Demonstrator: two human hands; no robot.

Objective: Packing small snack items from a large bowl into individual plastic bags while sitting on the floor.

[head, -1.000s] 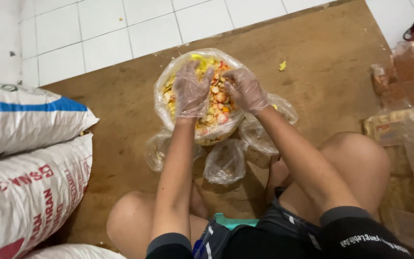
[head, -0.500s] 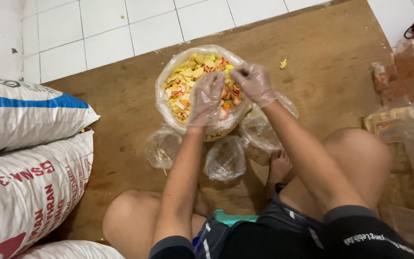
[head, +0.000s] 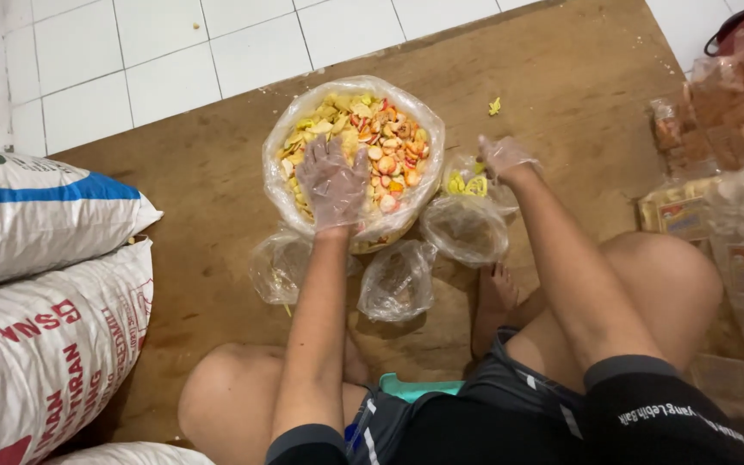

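Clear plastic gloves cover both our hands. Our left hand [head: 331,182] lies flat, fingers spread, on the mixed crackers in the big open bag [head: 282,185], steadying the heap. At three o'clock from it, our right hand [head: 501,158] is pinched together over a small bag [head: 467,182] holding yellow pieces; whether it grips any, we cannot tell.

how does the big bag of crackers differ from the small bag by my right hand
The big bag is wide open and filled with yellow and red-orange crackers; the small bag holds only a few yellow pieces. The left hand rests in the big one; the right hand is at the small one. Both are clear plastic.
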